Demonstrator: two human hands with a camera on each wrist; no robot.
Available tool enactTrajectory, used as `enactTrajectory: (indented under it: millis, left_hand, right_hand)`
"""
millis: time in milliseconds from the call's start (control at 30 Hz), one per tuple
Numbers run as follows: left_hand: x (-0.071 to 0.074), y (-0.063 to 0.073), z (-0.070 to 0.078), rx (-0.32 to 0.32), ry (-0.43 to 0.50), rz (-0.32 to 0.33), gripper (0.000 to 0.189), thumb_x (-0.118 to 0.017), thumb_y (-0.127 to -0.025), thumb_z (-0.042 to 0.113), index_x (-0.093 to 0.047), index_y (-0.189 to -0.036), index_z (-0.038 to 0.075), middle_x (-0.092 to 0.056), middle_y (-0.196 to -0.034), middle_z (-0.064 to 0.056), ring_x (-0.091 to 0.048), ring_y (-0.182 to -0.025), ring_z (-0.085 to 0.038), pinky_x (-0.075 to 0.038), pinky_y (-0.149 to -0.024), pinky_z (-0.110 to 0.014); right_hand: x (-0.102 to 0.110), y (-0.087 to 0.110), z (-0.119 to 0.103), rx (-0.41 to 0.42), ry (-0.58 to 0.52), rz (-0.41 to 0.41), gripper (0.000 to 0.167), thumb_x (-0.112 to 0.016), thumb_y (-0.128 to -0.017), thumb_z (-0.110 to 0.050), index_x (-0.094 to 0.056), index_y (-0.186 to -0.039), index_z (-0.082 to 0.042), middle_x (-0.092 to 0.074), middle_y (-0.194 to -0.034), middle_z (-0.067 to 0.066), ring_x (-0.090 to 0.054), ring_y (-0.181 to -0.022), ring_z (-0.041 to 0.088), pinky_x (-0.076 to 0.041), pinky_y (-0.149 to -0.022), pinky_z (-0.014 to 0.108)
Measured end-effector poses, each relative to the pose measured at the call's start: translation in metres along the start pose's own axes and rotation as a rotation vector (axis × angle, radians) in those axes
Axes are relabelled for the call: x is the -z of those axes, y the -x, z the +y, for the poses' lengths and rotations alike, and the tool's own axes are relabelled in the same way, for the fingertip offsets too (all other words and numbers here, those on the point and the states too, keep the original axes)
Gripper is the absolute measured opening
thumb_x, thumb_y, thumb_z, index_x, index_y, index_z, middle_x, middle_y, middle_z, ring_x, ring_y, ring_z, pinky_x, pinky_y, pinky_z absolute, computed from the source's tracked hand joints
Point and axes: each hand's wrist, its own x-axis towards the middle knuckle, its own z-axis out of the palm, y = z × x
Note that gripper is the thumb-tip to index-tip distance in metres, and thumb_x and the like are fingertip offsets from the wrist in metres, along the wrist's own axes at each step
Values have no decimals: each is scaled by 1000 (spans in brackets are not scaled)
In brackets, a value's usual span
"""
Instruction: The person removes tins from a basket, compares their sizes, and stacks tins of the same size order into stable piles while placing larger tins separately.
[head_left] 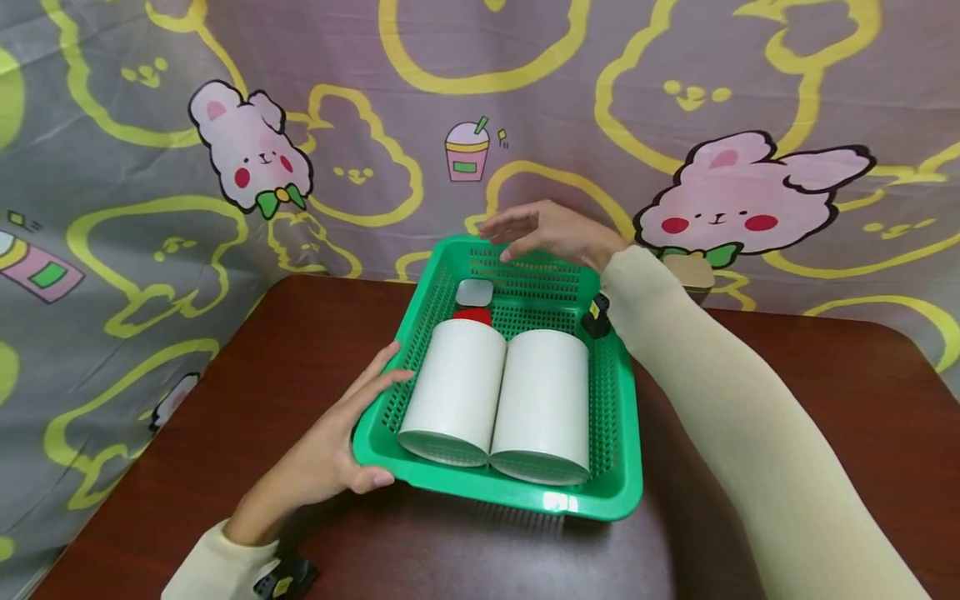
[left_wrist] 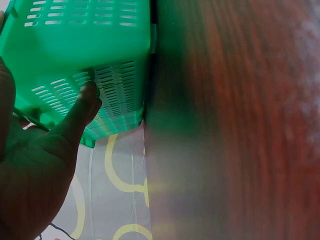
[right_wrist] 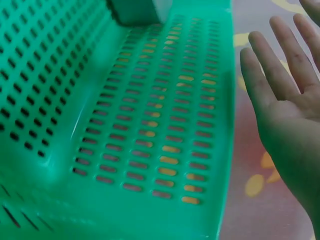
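A green plastic basket [head_left: 626, 400] with slotted walls stands on the table, and two white cylinders [head_left: 457, 392] lie side by side in its near half. My left hand [head_left: 330, 442] grips the basket's near left corner. Its fingers reach over the left rim, and the thumb lies by the front edge. In the left wrist view, one digit presses the slotted outer wall. Over the basket's far end hovers my right hand [head_left: 551, 229], with extended fingers and nothing in it. Beyond the cylinders, a small pale square-topped item [head_left: 474, 292] and a partly hidden red item [head_left: 472, 316] sit inside.
The dark reddish wooden table [head_left: 300, 358] extends to both sides of the basket. Behind my right forearm, a brown box-like object [head_left: 688, 273] is partly hidden. A patterned curtain [head_left: 360, 75] with cartoon rabbits hangs along the back and left.
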Motion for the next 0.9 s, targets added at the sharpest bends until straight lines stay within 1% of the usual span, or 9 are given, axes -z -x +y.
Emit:
enactTrajectory:
  millis: [100, 300, 400, 533, 700, 900]
  left_hand:
    - [0, 0, 1, 5, 2, -1, 94, -87, -77, 48, -44, -157, 22, -8, -178, 1, -18, -158, -40, -45, -111, -29]
    - [0, 0, 1, 10, 2, 0, 94, -86, -78, 51, -44, -156, 23, -8, -178, 2, -17, -158, -40, -44, -112, -31]
    - [0, 0, 1, 11, 4, -1, 94, -86, -78, 50, -44, -157, 23, -7, -178, 2, -17, -159, -40, -44, -112, -31]
    - [-2, -1, 1, 9, 5, -2, 94, -86, -77, 50, -44, -157, 23, -7, -178, 2, -17, -159, -40, -45, -111, -30]
    - [-2, -1, 1, 6, 6, -2, 93, -86, -78, 48, -44, -157, 22, -8, -178, 1, -17, -158, -41, -46, -110, -31]
    - [0, 1, 2, -23, -34, 3, 94, -84, -79, 56, -45, -156, 19, -9, -178, -1, -19, -158, -39, -44, -113, -40]
  right_hand:
    - [2, -3, 5, -34, 21, -45, 56, -73, -95, -2, -58, -149, -11, -57, -155, 6, -51, -147, 25, -41, -120, 47]
    - [-3, -12, 11, -66, 57, -157, 61, -73, -94, -2, -54, -151, -6, -51, -160, 11, -47, -149, 31, -42, -119, 48]
    - [-7, -18, 13, -77, 63, -184, 61, -72, -94, -1, -53, -151, -4, -50, -161, 13, -46, -149, 34, -42, -118, 49]
    - [-11, -22, 15, -99, 83, -188, 63, -73, -93, -1, -52, -152, -3, -49, -162, 12, -46, -149, 35, -43, -118, 49]
    - [-14, -24, 16, -144, 100, -184, 62, -72, -94, -4, -52, -153, -7, -48, -163, 9, -47, -148, 33, -44, -117, 49]
    - [-18, -24, 15, -181, 133, -178, 62, -72, -95, -4, -53, -153, -11, -47, -163, 6, -45, -149, 27, -45, -116, 49]
